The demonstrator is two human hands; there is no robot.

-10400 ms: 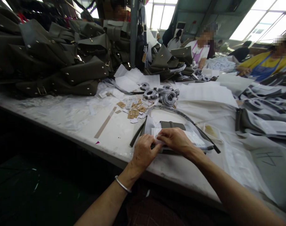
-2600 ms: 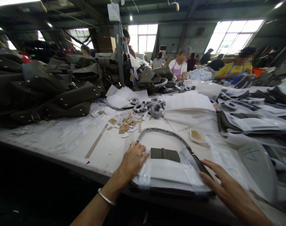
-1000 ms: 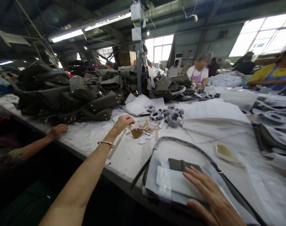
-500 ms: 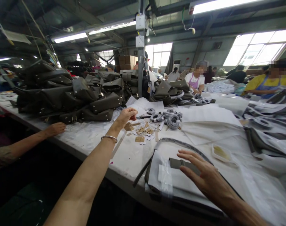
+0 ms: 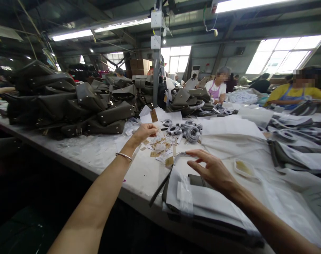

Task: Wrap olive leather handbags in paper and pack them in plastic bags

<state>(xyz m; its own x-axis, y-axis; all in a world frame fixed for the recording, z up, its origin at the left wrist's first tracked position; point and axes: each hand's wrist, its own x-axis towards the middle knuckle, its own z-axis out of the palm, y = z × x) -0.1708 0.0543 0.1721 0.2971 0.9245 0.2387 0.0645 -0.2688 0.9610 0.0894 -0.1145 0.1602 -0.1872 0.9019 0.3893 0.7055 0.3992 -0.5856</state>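
Note:
My left hand (image 5: 144, 133) is closed in a pinch at the edge of a loose pile of small brown and white tags (image 5: 160, 146). What its fingertips hold is hidden. Just above the fingers a brown tag (image 5: 153, 115) shows; whether it is joined to the hand, I cannot tell. Over a dark olive handbag (image 5: 196, 180) reaches my right hand (image 5: 212, 169), its fingers apart and curved near the wrapped strap. White paper (image 5: 208, 197) and clear plastic cover much of the bag, which lies at the table's front edge. Another brown tag (image 5: 169, 161) lies beside the strap.
Dark olive bags (image 5: 57, 98) are heaped at the left, behind a grey post (image 5: 156, 74). Wrapped strap coils (image 5: 192, 134) lie past the tags. White sheets (image 5: 229, 128) and a small plastic tray (image 5: 243, 167) are at right. Several co-workers sit across the table.
My right hand has moved left and up toward the strap. Brown tags have appeared above my left hand and near the strap. Another person's hand at the left has gone from view.

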